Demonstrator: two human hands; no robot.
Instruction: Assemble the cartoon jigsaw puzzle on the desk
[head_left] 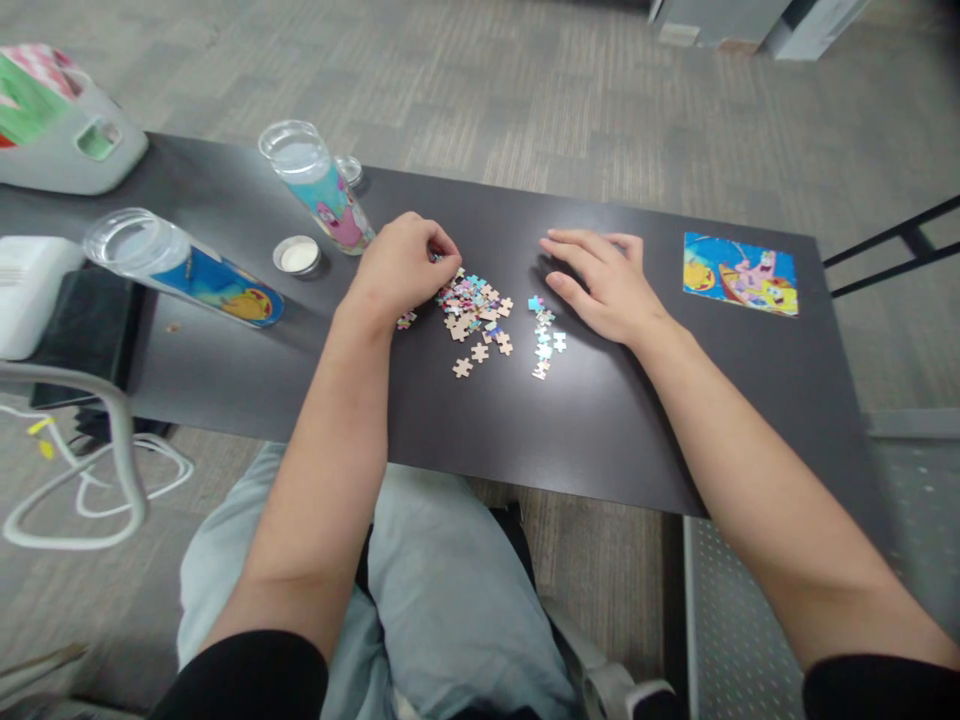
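Observation:
My left hand (409, 262) is at the far left side of a heap of loose jigsaw pieces (472, 302). Its thumb and forefinger are pinched together, and whatever lies between them is hidden. A few pieces show plain backs, others a coloured print. My right hand (600, 275) rests over the table with fingers spread and nothing in them. Just left of it, a short column of light-blue jigsaw pieces (543, 340) stands apart from the heap. Further right lies a cartoon picture card (741, 275), flat on the table.
Two clear tubes with cartoon wraps, one near the left edge (225, 285) and one further back (330, 195), lie or lean at left. Between them is a round lid (297, 256). A grey-white basket (112, 150) sits on the dark table's (480, 430) far left.

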